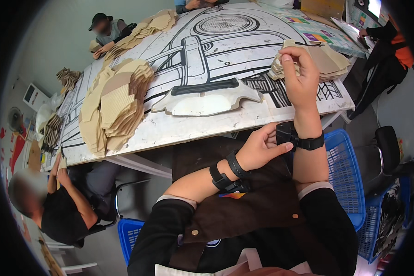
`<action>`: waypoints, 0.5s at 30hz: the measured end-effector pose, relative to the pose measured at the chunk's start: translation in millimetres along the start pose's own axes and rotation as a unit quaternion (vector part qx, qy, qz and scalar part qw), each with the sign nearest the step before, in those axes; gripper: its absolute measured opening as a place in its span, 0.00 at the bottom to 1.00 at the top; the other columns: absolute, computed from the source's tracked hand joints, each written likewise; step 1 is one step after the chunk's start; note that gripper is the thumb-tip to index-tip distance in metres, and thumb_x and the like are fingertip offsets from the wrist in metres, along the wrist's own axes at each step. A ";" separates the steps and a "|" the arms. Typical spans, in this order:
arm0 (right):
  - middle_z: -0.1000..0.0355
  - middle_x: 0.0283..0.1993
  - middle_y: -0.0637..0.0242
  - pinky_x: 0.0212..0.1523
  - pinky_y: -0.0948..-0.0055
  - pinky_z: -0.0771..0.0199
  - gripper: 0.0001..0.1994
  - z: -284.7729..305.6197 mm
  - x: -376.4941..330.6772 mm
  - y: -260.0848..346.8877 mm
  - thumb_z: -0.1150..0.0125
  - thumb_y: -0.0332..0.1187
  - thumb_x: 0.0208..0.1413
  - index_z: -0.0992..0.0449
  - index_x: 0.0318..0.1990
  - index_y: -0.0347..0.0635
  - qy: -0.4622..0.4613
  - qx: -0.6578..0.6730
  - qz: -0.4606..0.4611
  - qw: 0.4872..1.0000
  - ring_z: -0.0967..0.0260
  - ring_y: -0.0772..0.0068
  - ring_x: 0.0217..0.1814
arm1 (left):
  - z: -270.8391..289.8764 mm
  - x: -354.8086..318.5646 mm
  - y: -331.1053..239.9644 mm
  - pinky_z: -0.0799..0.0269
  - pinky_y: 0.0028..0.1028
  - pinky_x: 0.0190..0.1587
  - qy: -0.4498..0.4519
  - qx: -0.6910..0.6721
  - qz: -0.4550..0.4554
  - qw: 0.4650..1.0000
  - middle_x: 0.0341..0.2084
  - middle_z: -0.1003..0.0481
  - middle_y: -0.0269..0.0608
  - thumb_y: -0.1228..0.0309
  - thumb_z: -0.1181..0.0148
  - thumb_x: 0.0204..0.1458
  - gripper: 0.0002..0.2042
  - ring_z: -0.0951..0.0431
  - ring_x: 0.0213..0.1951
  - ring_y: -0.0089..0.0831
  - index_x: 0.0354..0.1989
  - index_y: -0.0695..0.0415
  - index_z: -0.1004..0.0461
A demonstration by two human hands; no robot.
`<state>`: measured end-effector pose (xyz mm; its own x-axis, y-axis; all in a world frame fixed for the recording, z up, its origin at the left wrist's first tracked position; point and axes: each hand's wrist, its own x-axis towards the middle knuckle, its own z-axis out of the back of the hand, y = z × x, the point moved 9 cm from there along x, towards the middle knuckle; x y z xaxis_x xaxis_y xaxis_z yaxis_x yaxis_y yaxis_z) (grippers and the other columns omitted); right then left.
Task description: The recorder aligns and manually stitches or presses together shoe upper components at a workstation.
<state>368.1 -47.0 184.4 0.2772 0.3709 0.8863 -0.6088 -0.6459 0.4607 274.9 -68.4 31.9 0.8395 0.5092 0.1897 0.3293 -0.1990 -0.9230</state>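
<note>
Across my body, my left hand (258,149) grips a black boxy device (286,134) strapped to my right wrist, with fingers and thumb on either side of it. My right hand (301,76) is raised over the table's near right part, fingers curled in toward the thumb; nothing shows between them. Behind it lies a stack of tan, ribbed cut pieces (329,60). In front of me on the table rests a white curved, winged panel (204,101) with a black padded strip (201,86) along its far edge. Black straps (223,179) circle my left wrist and forearm.
The white table (175,133) bears bold black line drawings. Large tan piece stacks (119,106) lie at left, more (145,32) farther back. Blue plastic baskets (345,175) stand beside me. One person (60,202) sits at left; others are around the table.
</note>
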 end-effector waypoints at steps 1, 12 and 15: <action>0.31 0.29 0.66 0.35 0.80 0.35 0.04 -0.6 -0.5 0.2 0.48 0.24 0.52 0.28 0.34 0.35 0.000 -0.001 0.003 1.000 0.36 0.78 0.30 | 1.3 0.2 3.2 0.32 0.21 0.45 0.002 0.002 0.005 1.000 0.38 0.30 0.32 0.80 0.43 0.49 0.17 0.30 0.41 0.17 0.47 0.63 0.37; 0.33 0.33 0.64 0.40 0.78 0.37 0.04 -17.1 -37.1 21.9 0.50 0.24 0.53 0.30 0.36 0.34 0.149 0.144 -0.083 0.975 0.37 0.75 0.35 | 82.7 11.1 -104.2 0.32 0.30 0.45 -0.142 0.034 -0.166 0.975 0.43 0.32 0.43 0.77 0.45 0.50 0.18 0.29 0.42 0.31 0.49 0.60 0.41; 0.33 0.39 0.62 0.44 0.73 0.34 0.21 -88.7 -91.6 35.3 0.37 0.36 0.48 0.32 0.47 0.36 0.390 0.135 -0.128 0.902 0.35 0.71 0.41 | 133.7 -21.1 -187.2 0.34 0.33 0.46 -0.311 -0.078 -0.389 0.864 0.38 0.33 0.46 0.73 0.51 0.53 0.15 0.30 0.38 0.36 0.48 0.61 0.42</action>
<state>255.3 -44.6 115.3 -0.2881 0.8192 0.4958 -0.3673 -0.5727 0.7328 137.8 70.1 155.9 -0.0404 0.8814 0.4706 0.7836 0.3201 -0.5324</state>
